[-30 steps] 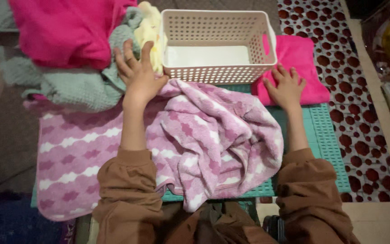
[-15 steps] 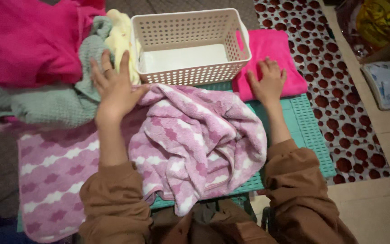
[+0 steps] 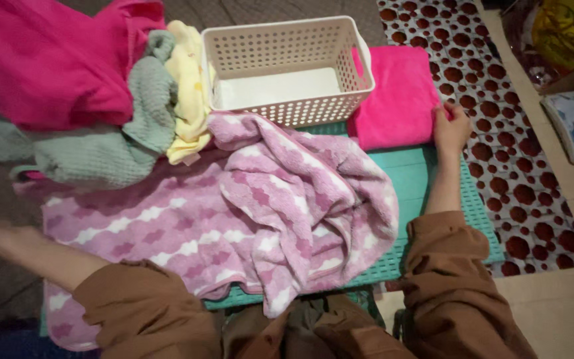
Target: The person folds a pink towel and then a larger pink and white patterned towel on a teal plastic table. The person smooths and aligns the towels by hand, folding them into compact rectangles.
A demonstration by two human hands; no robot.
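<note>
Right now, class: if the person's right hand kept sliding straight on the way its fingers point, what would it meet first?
The right hand already touches the folded pink towel at its right edge; fingers point up-left, so probably more towel, then the white basket.

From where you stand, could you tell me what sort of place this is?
Probably a home floor used for sorting laundry: a pile of towels, a white perforated basket and a folded pink towel lie on a teal mat beside a spotted rug.

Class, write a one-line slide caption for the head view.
Right hand grips folded pink towel beside empty white perforated plastic basket.
</note>
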